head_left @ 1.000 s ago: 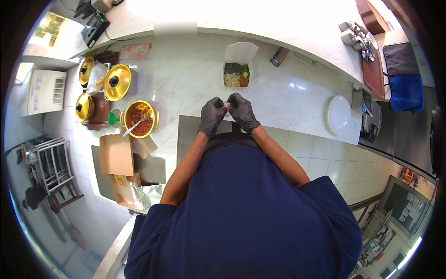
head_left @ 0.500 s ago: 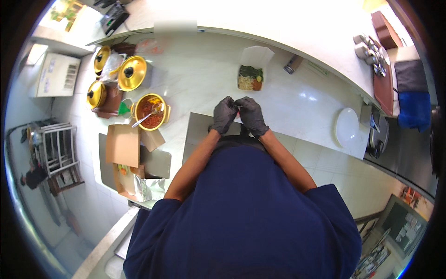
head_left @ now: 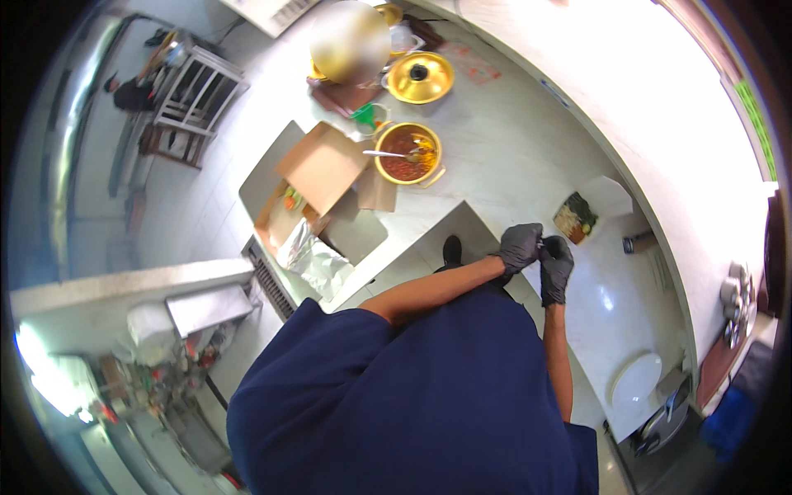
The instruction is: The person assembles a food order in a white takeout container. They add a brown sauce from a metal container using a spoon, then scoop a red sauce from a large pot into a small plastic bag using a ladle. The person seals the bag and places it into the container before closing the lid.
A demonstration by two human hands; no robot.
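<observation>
My left hand (head_left: 521,247) and my right hand (head_left: 557,268), both in black gloves, meet in front of my body at the counter's edge. Their fingertips are pinched together, and whatever small thing lies between them is too hidden to name. Just beyond the right hand, an open white takeaway box (head_left: 606,198) holds leafy greens, pale strips and a reddish-brown food. To the left stands a yellow pot (head_left: 439,175) of red-brown stew with yellow pieces, a metal spoon (head_left: 384,153) resting in it.
A gold-lidded pot (head_left: 421,78) stands farther back beside a green funnel-like thing (head_left: 364,118). At left, an open cardboard box (head_left: 322,169) contains vegetables, with crumpled foil (head_left: 318,260) beside it. A white oval plate (head_left: 635,378) lies at the right. Across the counter runs a raised white ledge (head_left: 577,49).
My view has swung to the left, so the counter appears turned and the hands sit farther right in the picture. Both hands stay together, fingertips still pinched.
</observation>
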